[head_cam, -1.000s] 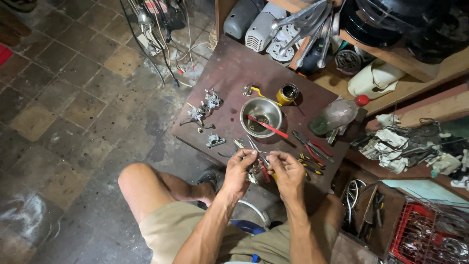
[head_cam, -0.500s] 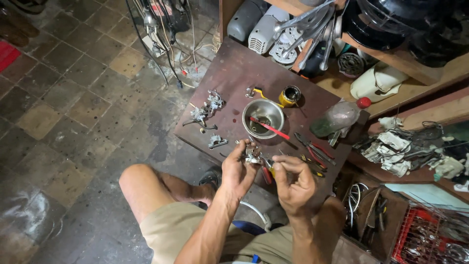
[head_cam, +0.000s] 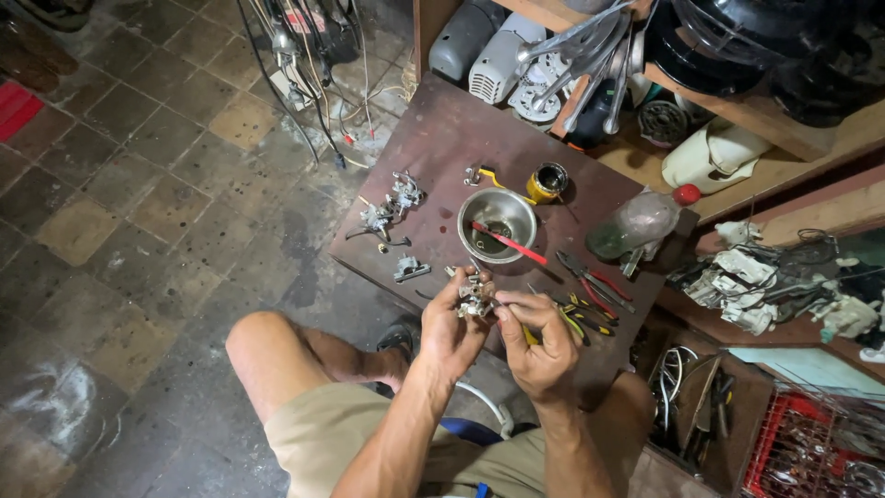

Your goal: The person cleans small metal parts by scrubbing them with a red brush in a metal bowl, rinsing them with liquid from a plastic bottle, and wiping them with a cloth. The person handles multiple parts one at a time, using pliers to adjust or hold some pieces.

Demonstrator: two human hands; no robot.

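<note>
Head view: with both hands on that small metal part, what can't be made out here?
- Small metal part: mostly wrapped by the left hand and right hand; shape unclear.
- Metal bowl: contents too small and dark to tell.
- Red crate: cut off by the frame's corner.

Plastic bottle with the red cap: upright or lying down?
Lying down. The plastic bottle rests on its side on the brown table, red cap pointing toward the shelf, right of the metal bowl.

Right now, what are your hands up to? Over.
Left hand and right hand share a grip on a small metal part. Steel bowl and pliers beyond. Nothing blocking.
</note>
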